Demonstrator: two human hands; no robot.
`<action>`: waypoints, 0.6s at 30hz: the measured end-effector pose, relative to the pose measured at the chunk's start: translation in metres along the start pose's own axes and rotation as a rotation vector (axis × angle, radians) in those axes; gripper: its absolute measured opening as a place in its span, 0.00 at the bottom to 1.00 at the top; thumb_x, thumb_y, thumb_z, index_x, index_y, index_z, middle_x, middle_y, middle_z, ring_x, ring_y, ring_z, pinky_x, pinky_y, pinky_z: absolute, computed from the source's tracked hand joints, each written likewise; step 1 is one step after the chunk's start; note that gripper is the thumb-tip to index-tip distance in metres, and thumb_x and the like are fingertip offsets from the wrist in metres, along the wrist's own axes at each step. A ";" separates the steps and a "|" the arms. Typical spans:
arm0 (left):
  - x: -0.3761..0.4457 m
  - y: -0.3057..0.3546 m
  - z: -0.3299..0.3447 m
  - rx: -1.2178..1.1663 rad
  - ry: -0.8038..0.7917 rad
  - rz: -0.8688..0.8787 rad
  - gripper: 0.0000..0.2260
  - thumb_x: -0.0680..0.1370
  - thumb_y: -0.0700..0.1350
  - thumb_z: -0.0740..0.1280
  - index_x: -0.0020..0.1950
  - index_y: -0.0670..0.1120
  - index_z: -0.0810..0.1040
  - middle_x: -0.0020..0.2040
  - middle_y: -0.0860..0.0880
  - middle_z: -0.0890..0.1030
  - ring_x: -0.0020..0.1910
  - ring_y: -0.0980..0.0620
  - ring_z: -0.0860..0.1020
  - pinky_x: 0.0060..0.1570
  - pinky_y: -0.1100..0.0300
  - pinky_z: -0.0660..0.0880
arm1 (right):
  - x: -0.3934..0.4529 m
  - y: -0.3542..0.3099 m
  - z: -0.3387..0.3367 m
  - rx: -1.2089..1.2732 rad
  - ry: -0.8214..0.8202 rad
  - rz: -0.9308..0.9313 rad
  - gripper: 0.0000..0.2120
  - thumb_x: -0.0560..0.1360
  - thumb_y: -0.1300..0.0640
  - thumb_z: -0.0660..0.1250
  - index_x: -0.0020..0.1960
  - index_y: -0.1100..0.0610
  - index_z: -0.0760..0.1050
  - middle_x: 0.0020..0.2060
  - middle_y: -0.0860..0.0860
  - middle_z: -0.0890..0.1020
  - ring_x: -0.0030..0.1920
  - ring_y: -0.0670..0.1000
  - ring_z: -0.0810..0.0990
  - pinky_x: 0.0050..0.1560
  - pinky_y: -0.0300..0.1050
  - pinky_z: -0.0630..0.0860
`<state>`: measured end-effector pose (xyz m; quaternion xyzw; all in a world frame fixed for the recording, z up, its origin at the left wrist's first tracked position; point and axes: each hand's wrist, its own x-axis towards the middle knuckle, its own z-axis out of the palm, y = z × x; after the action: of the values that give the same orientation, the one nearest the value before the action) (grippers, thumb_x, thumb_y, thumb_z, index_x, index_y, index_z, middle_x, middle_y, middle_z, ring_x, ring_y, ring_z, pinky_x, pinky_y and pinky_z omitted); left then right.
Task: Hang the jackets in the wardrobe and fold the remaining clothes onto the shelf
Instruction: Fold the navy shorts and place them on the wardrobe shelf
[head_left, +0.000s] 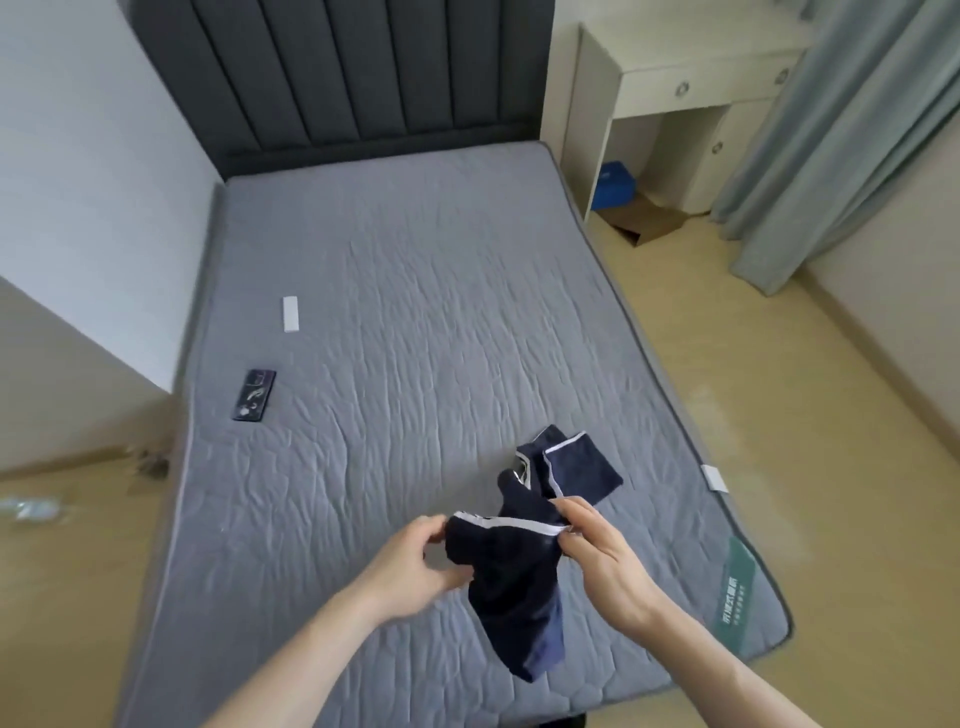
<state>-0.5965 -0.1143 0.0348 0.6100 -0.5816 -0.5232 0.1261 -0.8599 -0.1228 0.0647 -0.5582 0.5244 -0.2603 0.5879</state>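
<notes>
Floor, left: pale wood-look flooring (78, 597) runs beside the mattress's left edge, with a blurred bit of clear wrapping (31, 508) lying on it.
Phone: a dark phone (253, 395) lies flat near the mattress's left edge, about halfway down.
White bar: a small white bar-shaped object (291, 314) lies farther up the same edge, apart from the phone; what it is cannot be told.
Mattress: a grey quilted mattress (415, 312) fills the middle, bare of bedding, with a dark padded headboard (337, 73) at its far end.
Left hand: the left hand (415, 558) is curled, its thumb and fingers pinching the left end of the garment's white-trimmed edge.
Garment: a dark navy garment with white trim (511, 577) hangs between the two hands above the mattress's near right part; its lower end droops toward the near edge, and its far part (576, 467) rests on the mattress beyond the hands.
Right hand: the right hand (602, 558) pinches the right end of the same trimmed edge between thumb and fingers, level with the left hand.
Labels: a white tag (714, 478) sits on the mattress's right edge, and a green label (737, 584) lies near the near right corner.
Right side: a cream desk (675, 88) stands by the headboard's right, a blue box (613, 186) beneath it, and a pale green curtain (831, 145) hangs beyond.
</notes>
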 end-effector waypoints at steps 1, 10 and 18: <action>-0.018 0.002 -0.007 -0.014 -0.012 0.005 0.13 0.74 0.53 0.75 0.58 0.61 0.80 0.56 0.62 0.82 0.58 0.65 0.78 0.62 0.62 0.73 | -0.012 -0.012 0.009 0.028 0.013 0.005 0.16 0.76 0.61 0.57 0.50 0.45 0.79 0.48 0.44 0.77 0.51 0.46 0.77 0.60 0.43 0.72; -0.145 0.015 -0.039 -0.113 0.167 0.226 0.09 0.82 0.54 0.64 0.59 0.52 0.76 0.54 0.53 0.84 0.56 0.51 0.82 0.60 0.48 0.77 | -0.060 -0.029 0.056 -0.271 0.060 0.135 0.13 0.78 0.63 0.65 0.54 0.45 0.76 0.50 0.44 0.82 0.50 0.41 0.80 0.54 0.37 0.75; -0.175 0.044 -0.055 0.178 0.182 0.408 0.07 0.81 0.53 0.67 0.58 0.60 0.79 0.50 0.65 0.83 0.50 0.62 0.81 0.53 0.58 0.77 | -0.070 -0.098 0.099 -0.314 -0.152 -0.108 0.31 0.70 0.56 0.75 0.68 0.37 0.72 0.55 0.37 0.83 0.56 0.40 0.82 0.56 0.33 0.77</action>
<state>-0.5398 -0.0045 0.1775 0.5333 -0.7229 -0.3762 0.2269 -0.7651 -0.0464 0.1618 -0.6884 0.4820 -0.1636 0.5167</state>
